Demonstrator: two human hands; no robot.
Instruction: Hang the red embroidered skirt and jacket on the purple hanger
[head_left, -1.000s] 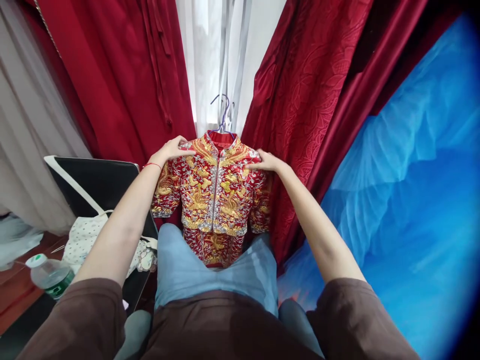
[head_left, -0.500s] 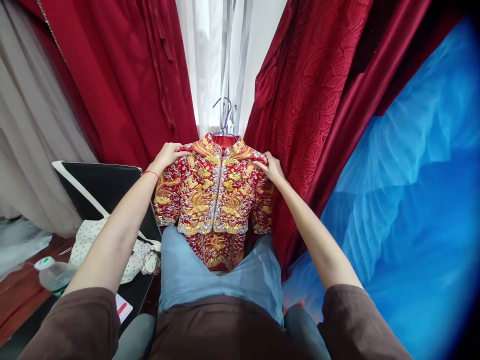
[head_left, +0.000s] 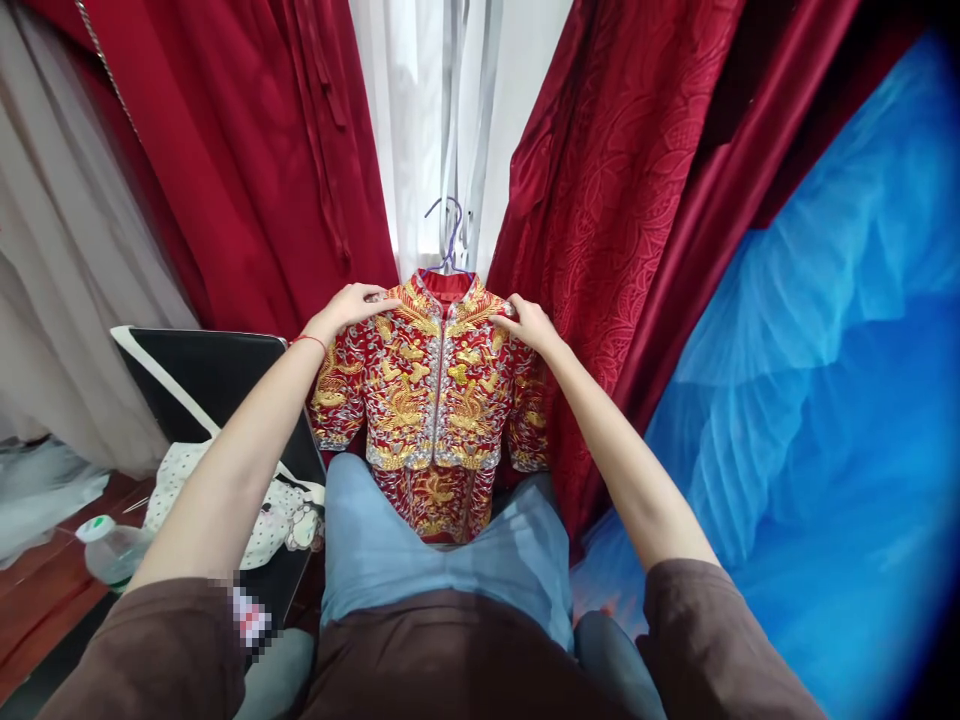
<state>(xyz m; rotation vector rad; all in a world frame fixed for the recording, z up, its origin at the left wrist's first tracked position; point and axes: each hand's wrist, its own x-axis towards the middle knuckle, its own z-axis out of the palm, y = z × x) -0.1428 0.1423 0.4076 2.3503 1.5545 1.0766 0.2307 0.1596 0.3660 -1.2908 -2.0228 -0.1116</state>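
A small red jacket [head_left: 431, 385] with gold and silver embroidery hangs in front of me on a blue wire hanger [head_left: 450, 235]. A matching red skirt [head_left: 439, 500] shows below its hem. My left hand [head_left: 351, 305] grips the jacket's left shoulder with curled fingers. My right hand [head_left: 529, 322] pinches the right shoulder near the collar. Both arms reach forward over my lap.
Red curtains [head_left: 247, 150] and a red patterned garment [head_left: 615, 200] flank a white sheer curtain [head_left: 420, 110]. Blue tulle [head_left: 825, 400] fills the right. A black chair [head_left: 210, 375] on the left holds a white dotted bag [head_left: 262, 510]. A plastic bottle [head_left: 112, 550] lies at lower left.
Both hands have slid inward along the jacket's shoulders toward the collar. The jacket has shifted slightly right and hangs a little straighter.
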